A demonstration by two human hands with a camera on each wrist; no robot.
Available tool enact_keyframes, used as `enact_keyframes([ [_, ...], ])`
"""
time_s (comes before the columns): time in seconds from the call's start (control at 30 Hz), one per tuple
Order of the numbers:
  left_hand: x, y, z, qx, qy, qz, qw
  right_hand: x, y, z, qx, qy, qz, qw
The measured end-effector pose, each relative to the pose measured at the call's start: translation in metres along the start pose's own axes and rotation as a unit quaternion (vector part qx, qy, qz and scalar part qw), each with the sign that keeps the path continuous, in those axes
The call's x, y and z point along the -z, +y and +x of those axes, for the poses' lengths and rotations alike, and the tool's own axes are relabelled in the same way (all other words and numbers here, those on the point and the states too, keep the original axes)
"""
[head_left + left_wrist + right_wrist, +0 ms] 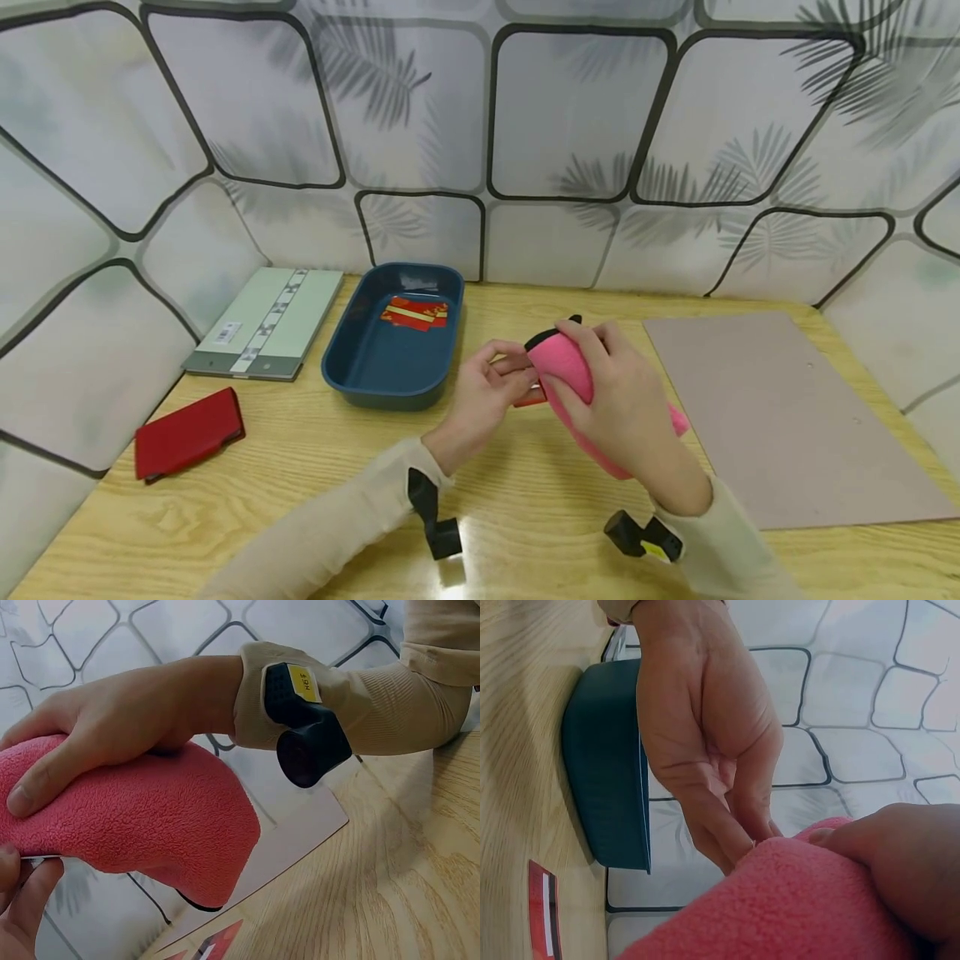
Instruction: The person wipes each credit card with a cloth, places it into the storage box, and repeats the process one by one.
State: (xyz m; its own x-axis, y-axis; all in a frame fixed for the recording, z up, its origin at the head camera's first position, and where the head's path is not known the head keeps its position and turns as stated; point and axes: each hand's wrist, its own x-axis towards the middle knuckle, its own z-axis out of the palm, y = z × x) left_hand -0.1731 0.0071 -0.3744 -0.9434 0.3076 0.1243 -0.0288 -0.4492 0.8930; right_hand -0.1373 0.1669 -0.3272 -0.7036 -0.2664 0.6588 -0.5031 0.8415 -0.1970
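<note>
My right hand [622,404] grips a bulging pink fleece cloth [564,367] with black edging, its thumb pressing into the near side. The fleece also fills much of the left wrist view [157,806]. At its left edge, my left hand [483,400] has thumb and fingertips together. A thin, pale-edged piece [41,857] shows between them in the left wrist view; what it is cannot be made out. A red card with a white and dark stripe [536,911] lies on the table below the hands, partly hidden in the head view.
A dark blue basin [386,392] holds several red-and-gold paper packets [416,314]. To its left are a pale green folder [262,321] and a red wallet [189,433]. A flat grey-pink board [787,417] lies at the right. Patterned fabric walls [577,117] enclose the wooden table.
</note>
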Motion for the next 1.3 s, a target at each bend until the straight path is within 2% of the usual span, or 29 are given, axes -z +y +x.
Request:
enact_keyframes([
  [0.2,-0.004,0.002,0.001,-0.001,0.011,0.003,0.9999,0.004,0.007,0.002,-0.016,-0.003,0.005,1.000],
  [0.33,-0.005,0.003,0.001,0.002,0.020,0.001,0.9998,0.011,0.014,0.004,-0.042,-0.015,-0.006,0.999],
  [0.5,-0.006,0.003,0.001,0.005,0.018,-0.005,0.9998,0.018,0.029,0.006,-0.081,-0.033,-0.018,0.996],
  [0.67,-0.008,0.001,0.002,0.013,0.031,0.004,0.9994,0.019,0.042,0.007,-0.090,-0.032,-0.026,0.995],
  [0.87,-0.010,0.000,0.003,0.009,0.026,0.016,0.9995,0.015,0.031,0.004,-0.061,-0.026,-0.044,0.997],
  [1.07,-0.010,0.002,0.002,0.018,0.018,0.014,0.9996,0.011,0.011,0.003,-0.022,-0.015,-0.020,0.999],
  [1.17,-0.011,0.003,0.002,0.015,0.010,0.010,0.9998,0.012,0.006,0.002,-0.021,-0.016,-0.007,1.000],
  [1.3,-0.011,0.002,0.001,0.010,0.002,0.008,0.9999,0.014,0.008,0.002,-0.044,-0.027,0.004,0.999],
])
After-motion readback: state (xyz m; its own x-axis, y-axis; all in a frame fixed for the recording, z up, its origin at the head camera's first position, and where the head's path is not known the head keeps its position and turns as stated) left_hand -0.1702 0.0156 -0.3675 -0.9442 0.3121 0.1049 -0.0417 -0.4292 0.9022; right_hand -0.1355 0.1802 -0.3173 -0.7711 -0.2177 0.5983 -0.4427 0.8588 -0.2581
